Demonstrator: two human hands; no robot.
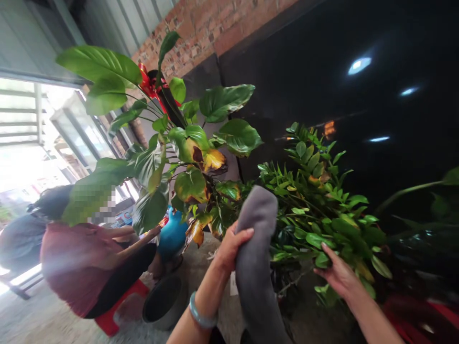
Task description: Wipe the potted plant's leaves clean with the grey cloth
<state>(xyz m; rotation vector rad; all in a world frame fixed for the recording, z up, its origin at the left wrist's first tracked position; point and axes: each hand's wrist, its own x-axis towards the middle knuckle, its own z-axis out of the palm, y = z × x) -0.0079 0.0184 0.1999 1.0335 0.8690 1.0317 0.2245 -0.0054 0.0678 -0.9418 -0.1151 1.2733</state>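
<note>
My left hand (231,246) is closed round a grey cloth (255,248) that stands up in front of me. A pale bangle sits on that wrist. My right hand (335,272) reaches into a bushy plant with small glossy green leaves (315,210), its fingers stretched under a leafy stem. To the left grows a taller plant with broad green leaves (186,143), several of them yellow and brown at the edges.
A person in a red top (75,267) crouches at the left beside a blue pot (172,236) and a dark empty pot (165,301). A red stool (118,310) is under them. A glossy black wall (358,95) and brick lie behind the plants.
</note>
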